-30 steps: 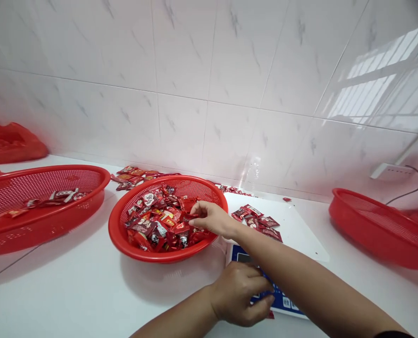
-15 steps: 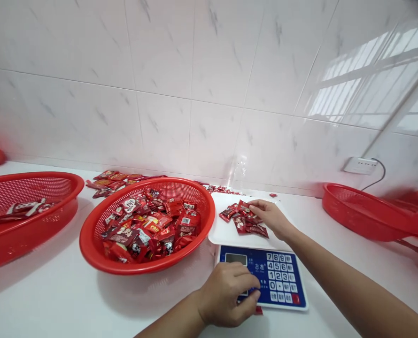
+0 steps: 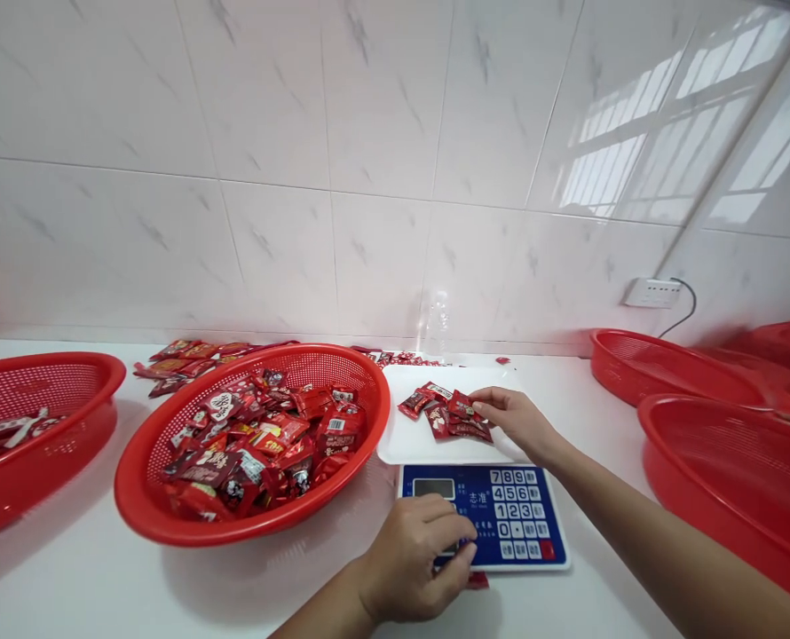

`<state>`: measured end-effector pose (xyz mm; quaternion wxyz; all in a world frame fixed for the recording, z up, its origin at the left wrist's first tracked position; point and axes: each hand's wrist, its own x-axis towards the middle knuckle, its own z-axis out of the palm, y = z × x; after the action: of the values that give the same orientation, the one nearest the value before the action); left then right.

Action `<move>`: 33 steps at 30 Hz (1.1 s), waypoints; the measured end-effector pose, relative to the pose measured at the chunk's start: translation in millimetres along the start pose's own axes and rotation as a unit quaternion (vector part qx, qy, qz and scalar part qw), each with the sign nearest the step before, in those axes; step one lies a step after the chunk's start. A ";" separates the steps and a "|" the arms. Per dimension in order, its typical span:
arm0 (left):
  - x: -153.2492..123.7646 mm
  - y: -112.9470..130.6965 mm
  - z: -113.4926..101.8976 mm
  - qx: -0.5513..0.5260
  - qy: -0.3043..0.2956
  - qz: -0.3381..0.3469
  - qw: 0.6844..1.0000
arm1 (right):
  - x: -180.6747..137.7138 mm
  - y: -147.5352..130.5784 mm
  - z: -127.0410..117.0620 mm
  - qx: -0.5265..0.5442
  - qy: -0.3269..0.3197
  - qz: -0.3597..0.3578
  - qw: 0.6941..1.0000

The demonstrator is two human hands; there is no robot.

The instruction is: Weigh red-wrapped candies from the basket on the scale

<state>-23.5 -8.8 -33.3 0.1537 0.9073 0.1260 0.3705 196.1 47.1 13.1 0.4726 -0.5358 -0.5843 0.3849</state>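
White worktop (image 3: 342, 595), smooth, along a wall (image 3: 275, 231) of pale, grey-veined tiles; window reflection (image 3: 608, 160), barred, upper right; socket block (image 3: 652, 292), white, low on the wall, with dark cable (image 3: 689, 317).

Central basket (image 3: 135, 524), red plastic, perforated: heaped with wrapped packets (image 3: 255, 435), mostly red and maroon. Left basket (image 3: 102, 362), red, partly out of view: a few red-and-white packets (image 3: 9, 432) inside. Far right basket (image 3: 675, 359) and near right basket (image 3: 707, 515), both red. Loose packets (image 3: 188, 355), spread behind the central basket, near the wall.

Scale (image 3: 558, 559), blue keypad face, white pan (image 3: 401, 450): small cluster of red packets (image 3: 438, 422) lying on the pan, just beside the right hand (image 3: 511, 417).

Right hand: thumb and fingertips at the edge of one packet (image 3: 462, 406) of that cluster; pinched or merely touched, cannot tell. Left hand (image 3: 422, 555): fingers curled over the scale's left side, partly covering its display; whether anything is enclosed, cannot tell. Red wrapper corner (image 3: 478, 580), showing at the scale's front edge
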 end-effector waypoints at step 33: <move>-2.2 -2.7 0.2 -0.070 0.019 -0.101 0.992 | -17.1 -12.2 -2.4 -0.179 0.016 -0.079 0.981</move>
<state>-25.2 -7.0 -35.8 0.2511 0.8697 0.1934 0.3784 194.8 28.5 23.0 0.4075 -0.5700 -0.6765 0.2267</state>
